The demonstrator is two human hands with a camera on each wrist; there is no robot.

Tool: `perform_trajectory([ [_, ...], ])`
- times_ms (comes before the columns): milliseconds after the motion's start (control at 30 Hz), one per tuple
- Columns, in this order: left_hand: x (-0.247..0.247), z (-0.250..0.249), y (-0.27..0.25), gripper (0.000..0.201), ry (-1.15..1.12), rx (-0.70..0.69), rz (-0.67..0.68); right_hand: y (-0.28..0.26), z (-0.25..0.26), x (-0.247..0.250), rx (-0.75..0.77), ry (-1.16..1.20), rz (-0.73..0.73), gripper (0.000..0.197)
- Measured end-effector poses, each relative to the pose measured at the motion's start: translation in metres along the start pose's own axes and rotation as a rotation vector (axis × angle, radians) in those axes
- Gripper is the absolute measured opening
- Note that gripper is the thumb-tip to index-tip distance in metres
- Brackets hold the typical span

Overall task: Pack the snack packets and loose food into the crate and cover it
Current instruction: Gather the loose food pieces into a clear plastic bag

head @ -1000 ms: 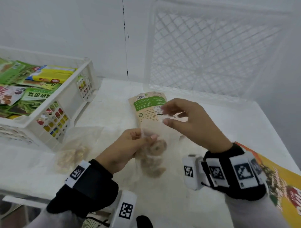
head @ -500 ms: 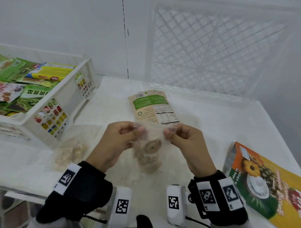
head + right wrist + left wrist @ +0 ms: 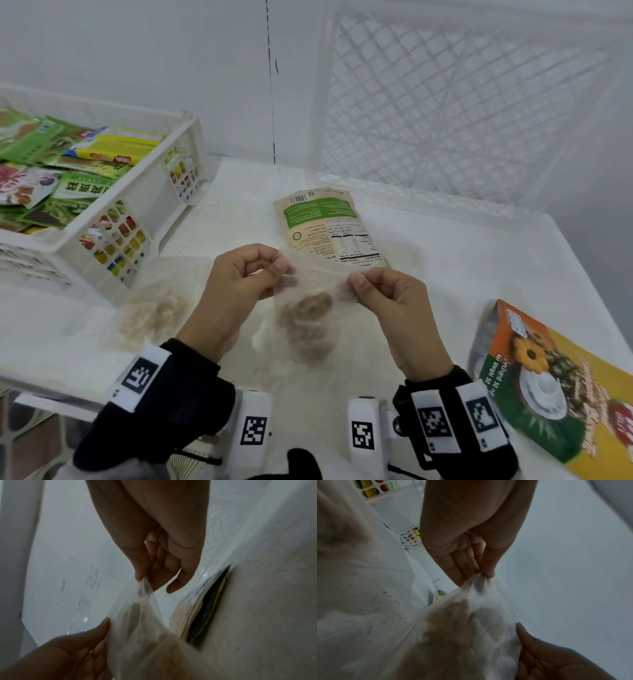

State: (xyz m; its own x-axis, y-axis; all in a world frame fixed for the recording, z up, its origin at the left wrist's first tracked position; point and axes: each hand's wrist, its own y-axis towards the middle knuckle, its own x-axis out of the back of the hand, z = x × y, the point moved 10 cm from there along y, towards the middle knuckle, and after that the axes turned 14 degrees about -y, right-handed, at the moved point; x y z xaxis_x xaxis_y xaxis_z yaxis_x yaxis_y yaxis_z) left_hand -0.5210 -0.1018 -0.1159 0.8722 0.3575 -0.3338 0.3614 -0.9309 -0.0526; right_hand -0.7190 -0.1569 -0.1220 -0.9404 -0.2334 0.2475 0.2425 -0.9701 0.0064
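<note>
A clear zip bag with brown snack pieces inside hangs between my two hands above the white table. My left hand pinches its top left corner, and my right hand pinches its top right corner. In the left wrist view the left hand nips the bag between thumb and fingers. The right wrist view shows the right hand doing the same on the bag. The white crate stands at the left, holding several snack packets.
A brown and green packet lies just beyond my hands. An orange and yellow packet lies at the right edge. A second clear bag of pale food lies beside the crate. A white lattice lid leans on the back wall.
My right hand came down from over the brown packet and took the bag's top right corner. Both hands now hold the top edge stretched between them.
</note>
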Motion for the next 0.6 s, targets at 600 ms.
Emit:
perform_trajectory([
  [600,-0.017,0.0,-0.01,0.022,-0.007,0.107,0.159,-0.012,0.021,-0.024,0.038,0.184,0.098,0.018],
])
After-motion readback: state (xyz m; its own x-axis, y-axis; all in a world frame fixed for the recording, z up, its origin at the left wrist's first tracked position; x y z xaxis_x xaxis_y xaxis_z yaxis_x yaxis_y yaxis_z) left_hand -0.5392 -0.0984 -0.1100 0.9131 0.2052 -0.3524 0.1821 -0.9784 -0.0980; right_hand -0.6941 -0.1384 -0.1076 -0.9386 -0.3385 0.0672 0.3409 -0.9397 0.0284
